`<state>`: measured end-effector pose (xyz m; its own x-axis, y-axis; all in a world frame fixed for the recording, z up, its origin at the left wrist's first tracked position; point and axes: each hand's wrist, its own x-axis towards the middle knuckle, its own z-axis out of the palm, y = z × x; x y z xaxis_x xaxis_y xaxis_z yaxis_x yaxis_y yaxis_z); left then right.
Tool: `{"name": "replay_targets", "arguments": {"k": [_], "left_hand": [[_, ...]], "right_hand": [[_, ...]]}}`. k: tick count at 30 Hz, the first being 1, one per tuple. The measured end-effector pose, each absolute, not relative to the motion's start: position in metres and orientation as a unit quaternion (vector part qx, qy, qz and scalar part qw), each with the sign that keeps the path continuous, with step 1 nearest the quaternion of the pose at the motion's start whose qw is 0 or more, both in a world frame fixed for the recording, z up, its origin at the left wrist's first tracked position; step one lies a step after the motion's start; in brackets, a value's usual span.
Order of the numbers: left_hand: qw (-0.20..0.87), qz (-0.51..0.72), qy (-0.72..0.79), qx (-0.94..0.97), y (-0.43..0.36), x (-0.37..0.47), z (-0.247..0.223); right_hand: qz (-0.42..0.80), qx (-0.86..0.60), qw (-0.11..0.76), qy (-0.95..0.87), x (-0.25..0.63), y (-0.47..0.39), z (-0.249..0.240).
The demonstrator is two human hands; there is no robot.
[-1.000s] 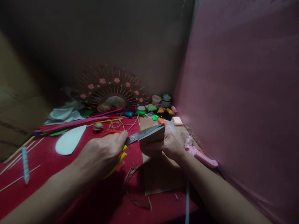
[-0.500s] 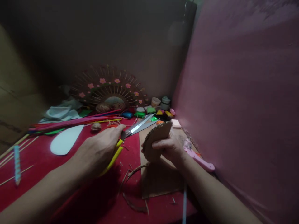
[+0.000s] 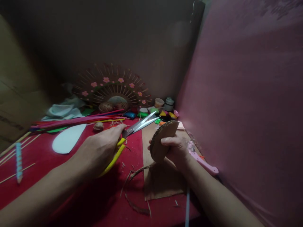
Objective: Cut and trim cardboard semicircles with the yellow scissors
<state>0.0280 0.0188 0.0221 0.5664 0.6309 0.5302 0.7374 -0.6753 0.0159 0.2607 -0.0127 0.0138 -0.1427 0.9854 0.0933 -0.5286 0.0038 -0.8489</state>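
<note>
Scissors [image 3: 138, 125] with yellow handles are gripped in my left hand [image 3: 104, 146]; their blades are parted a little and point up and to the right. My right hand [image 3: 177, 148] pinches a rounded piece of cardboard [image 3: 163, 138], thumb on its near face and fingers behind. The cardboard is tilted upright, its corrugated cut edge facing the scissors. A gap separates blades and cardboard. Below lies a flat tan board [image 3: 163, 186] on the red tabletop [image 3: 99, 201], with a curled cardboard offcut [image 3: 132, 203] beside it.
A pink glue gun [image 3: 203, 164] lies by the right wall. Left are a white teardrop cutout [image 3: 68, 138], a patterned pencil [image 3: 18, 162] and thin sticks. Behind stand a decorated fan [image 3: 111, 85], pink strips [image 3: 78, 120], a twine ball [image 3: 105, 107] and small colored packets [image 3: 130, 115].
The cardboard piece in my right hand has shifted right, away from the scissors, and turned slightly. The scissor blades look a little closer together. The view has shifted slightly.
</note>
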Motion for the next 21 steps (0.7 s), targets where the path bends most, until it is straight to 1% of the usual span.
{"name": "replay_targets", "arguments": {"k": [4,11,14,21], "left_hand": [[0.085,-0.254,-0.387,-0.882,0.019,0.028,0.02],[0.051,-0.246,-0.372,-0.894,0.013,0.034,0.02],[0.038,-0.246,-0.364,-0.898,0.008,0.036,0.021],[0.054,-0.256,-0.338,-0.904,0.003,0.041,0.017]], "right_hand": [[0.642,-0.295,0.604,-0.369,0.26,-0.015,0.016],[0.665,-0.267,0.588,-0.375,0.261,-0.012,0.016],[0.665,-0.262,0.602,-0.357,0.261,-0.01,0.016],[0.663,-0.242,0.609,-0.361,0.262,-0.009,0.015]]}}
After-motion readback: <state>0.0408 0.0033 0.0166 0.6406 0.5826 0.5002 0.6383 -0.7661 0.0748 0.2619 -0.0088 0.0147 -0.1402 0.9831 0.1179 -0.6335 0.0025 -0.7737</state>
